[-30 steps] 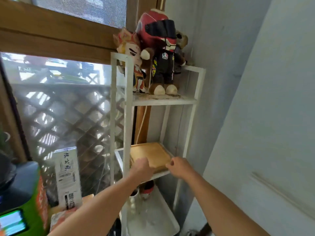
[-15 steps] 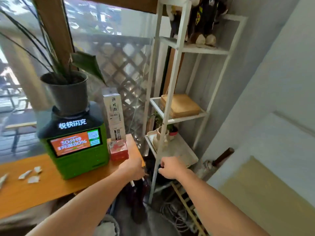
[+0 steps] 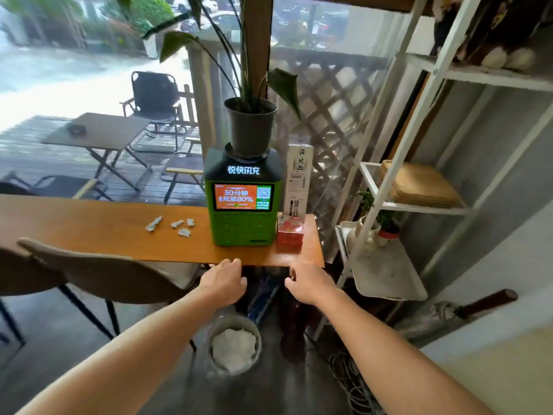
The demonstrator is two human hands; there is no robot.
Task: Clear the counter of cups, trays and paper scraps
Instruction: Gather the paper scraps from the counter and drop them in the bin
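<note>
Both hands empty at the near edge of the surface; paper scraps lie ahead and to the left.

The left hand [image 3: 223,281] and right hand [image 3: 309,283] hover palm-down with fingers loosely spread, pinching nothing, just short of the front edge of the long orange-brown wooden surface [image 3: 89,232]. Four small torn white paper scraps [image 3: 172,226] lie in a loose cluster on that surface, beyond the hands and to their left, just beside the green box-shaped charging kiosk [image 3: 243,205]; the cluster's long axis runs roughly along the surface. The left hand is the nearer, so the pick-up likely falls to it. A grey round waste bin [image 3: 235,345] holding white crumpled paper stands on the floor under the hands. Stacked tan wooden trays [image 3: 419,185] rest on the white wire shelf [image 3: 386,205] at right.
</note>
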